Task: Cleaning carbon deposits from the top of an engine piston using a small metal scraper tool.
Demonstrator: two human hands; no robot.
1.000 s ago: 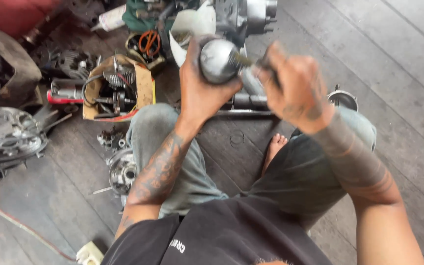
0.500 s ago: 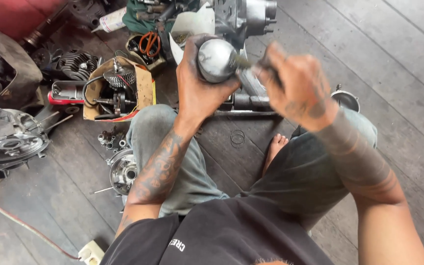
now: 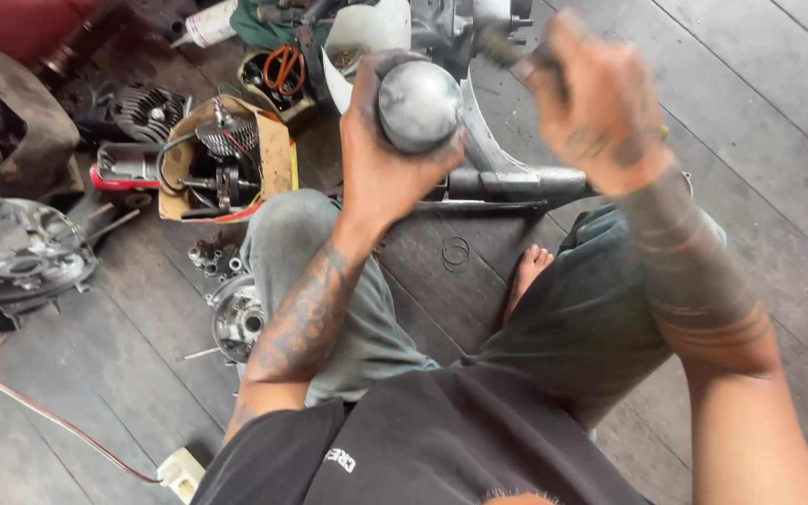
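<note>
My left hand (image 3: 381,173) grips a rounded, dull grey metal part (image 3: 420,105) and holds it up in front of me, above my left knee. To the right of that part, a short gap away, my right hand (image 3: 600,112) is raised and blurred. It is closed around a thin dark tool (image 3: 502,47) whose end points up and left. The tool's tip is too blurred to make out.
I sit on a dark plank floor with a bare foot (image 3: 527,271) tucked in. A metal pipe (image 3: 516,182) lies beyond my knees. At left are a cardboard box of engine parts (image 3: 278,154), a finned cylinder (image 3: 147,112), an engine casing (image 3: 21,252) and a round hub (image 3: 236,318). Thin rings (image 3: 455,251) lie on the planks.
My right hand has pulled away from the metal part, up and to the right, and is now blurred. My left hand keeps its hold on the part.
</note>
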